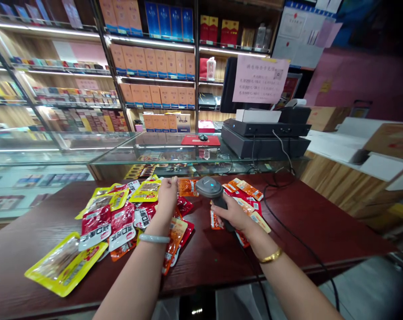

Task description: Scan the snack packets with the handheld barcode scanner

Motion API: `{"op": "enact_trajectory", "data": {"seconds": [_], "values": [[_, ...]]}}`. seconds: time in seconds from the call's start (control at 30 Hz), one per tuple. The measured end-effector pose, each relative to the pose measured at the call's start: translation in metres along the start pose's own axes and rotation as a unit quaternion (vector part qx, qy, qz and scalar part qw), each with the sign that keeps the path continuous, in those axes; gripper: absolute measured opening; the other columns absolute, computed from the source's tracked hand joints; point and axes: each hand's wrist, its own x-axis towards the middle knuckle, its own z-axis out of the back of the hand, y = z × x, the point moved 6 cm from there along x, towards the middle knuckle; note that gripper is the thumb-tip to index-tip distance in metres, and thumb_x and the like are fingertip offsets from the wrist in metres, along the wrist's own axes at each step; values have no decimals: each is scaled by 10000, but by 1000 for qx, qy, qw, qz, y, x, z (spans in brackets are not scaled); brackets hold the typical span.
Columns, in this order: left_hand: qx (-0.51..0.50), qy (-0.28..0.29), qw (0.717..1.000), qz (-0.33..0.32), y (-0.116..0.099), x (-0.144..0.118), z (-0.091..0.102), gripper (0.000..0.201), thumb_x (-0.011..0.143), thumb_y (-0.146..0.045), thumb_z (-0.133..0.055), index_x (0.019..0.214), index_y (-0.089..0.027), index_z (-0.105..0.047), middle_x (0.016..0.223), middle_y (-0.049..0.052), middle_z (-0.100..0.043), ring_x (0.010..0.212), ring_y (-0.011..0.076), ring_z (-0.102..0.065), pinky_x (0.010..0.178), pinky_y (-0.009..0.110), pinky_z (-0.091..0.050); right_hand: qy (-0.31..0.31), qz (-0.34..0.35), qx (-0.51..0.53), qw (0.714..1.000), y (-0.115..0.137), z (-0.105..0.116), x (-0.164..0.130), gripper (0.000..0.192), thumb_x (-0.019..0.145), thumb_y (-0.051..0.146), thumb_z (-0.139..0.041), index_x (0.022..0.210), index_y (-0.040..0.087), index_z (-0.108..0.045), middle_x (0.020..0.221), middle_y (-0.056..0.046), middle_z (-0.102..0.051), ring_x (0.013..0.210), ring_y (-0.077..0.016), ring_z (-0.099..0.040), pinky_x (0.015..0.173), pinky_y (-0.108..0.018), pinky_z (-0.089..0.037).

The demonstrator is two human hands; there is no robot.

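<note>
One scanner [211, 190], snack packets [121, 218] too overlapped for us to count. Our right hand [233, 214] grips the scanner handle; our left hand [167, 195], left of the scanner, pinches an orange packet [187, 186]. All on a dark red table [321, 226] before a glass counter [121, 151].

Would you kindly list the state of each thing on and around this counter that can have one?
Barcode scanner: gripped in right hand, head aimed forward, cable trailing.
Orange packet: pinched by left hand, raised before the scanner.
Snack packets: sealed, lying loose and overlapping on the wooden counter.
Yellow packet: flat, near the counter's front edge.
Cash register: drawer shut.
Mouse: resting on red pad.
</note>
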Motion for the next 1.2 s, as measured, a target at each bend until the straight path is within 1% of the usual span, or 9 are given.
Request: {"op": "enact_trajectory", "data": {"seconds": [0.07, 0.17, 0.33, 0.5, 0.63, 0.8, 0.9, 1.03, 1.2], "values": [[-154, 27, 985, 76, 7, -4, -9, 208, 1026, -339, -584, 862, -222, -534, 734, -43, -571, 617, 135, -560, 653, 275, -505, -1, 2, -1, 1000, -1, 0, 0, 362, 841, 467, -769, 977, 236, -526, 508, 89, -579, 387, -120, -530, 408, -220, -447], [-328, 68, 930, 150, 8, -12, -23, 144, 1036, -269, -583, 910, -202, -560, 796, -30, -631, 630, 106, -615, 683, 278, -596, 1, 1, -1, 1000, -2, 0, 0, 366, 855, 487, -765, 974, 235, -527, 507, 87, -579, 389, -121, -531, 406, -220, -447], [-414, 113, 875, 223, 3, -21, -34, 162, 1048, -133, -503, 977, -132, -648, 915, 68, -755, 749, 125, -732, 730, 261, -657, 10, 16, -4, 1000, -3, -1, 1, 370, 861, 490, -763, 983, 233, -525, 508, 87, -578, 384, -115, -516, 401, -215, -437], [-477, 136, 830, 257, 1, -24, -38, 233, 1073, -203, -470, 1164, -122, -668, 904, 86, -790, 770, 172, -771, 698, 293, -676, 20, 6, 8, 1000, -6, -3, -1, 404, 840, 508, -783, 988, 228, -531, 552, 84, -578, 388, -111, -519, 404, -227, -459], [-495, 157, 814, 261, 3, -23, -41, 294, 1087, -248, -450, 1234, -118, -669, 916, 99, -802, 776, 182, -784, 686, 268, -664, 35, 1, 9, 999, -7, -6, -2, 415, 828, 518, -795, 967, 225, -537, 567, 74, -580, 395, -113, -530, 398, -221, -438], [-512, 167, 805, 248, 8, -17, -44, 349, 1093, -308, -448, 1306, -123, -653, 984, 122, -817, 858, 205, -801, 776, 310, -676, 37, -2, 11, 999, -6, -6, -2, 428, 822, 538, -796, 952, 223, -538, 565, 71, -585, 392, -112, -532, 402, -221, -433], [-514, 158, 807, 244, 9, -15, -43, 388, 1086, -307, -452, 1377, -132, -639, 1081, 146, -819, 972, 234, -802, 853, 357, -675, 38, -6, 10, 999, -6, -7, -3, 425, 826, 537, -795, 952, 222, -539, 562, 71, -585, 398, -112, -536, 410, -221, -438], [-515, 170, 808, 228, 4, -17, -43, 426, 1061, -286, -488, 1423, -116, -637, 1252, 192, -780, 1114, 278, -777, 929, 397, -660, 44, -4, 5, 999, -5, -8, -3, 420, 836, 543, -787, 931, 219, -536, 546, 70, -582, 392, -111, -530, 407, -219, -430], [-520, 156, 806, 236, 8, -14, -42, 412, 1085, -301, -447, 1404, -119, -633, 1210, 175, -791, 1038, 249, -793, 878, 369, -670, 38, -9, 7, 999, -8, -6, -2, 424, 838, 533, -789, 962, 218, -536, 537, 75, -585, 390, -109, -519, 408, -215, -425]]}}
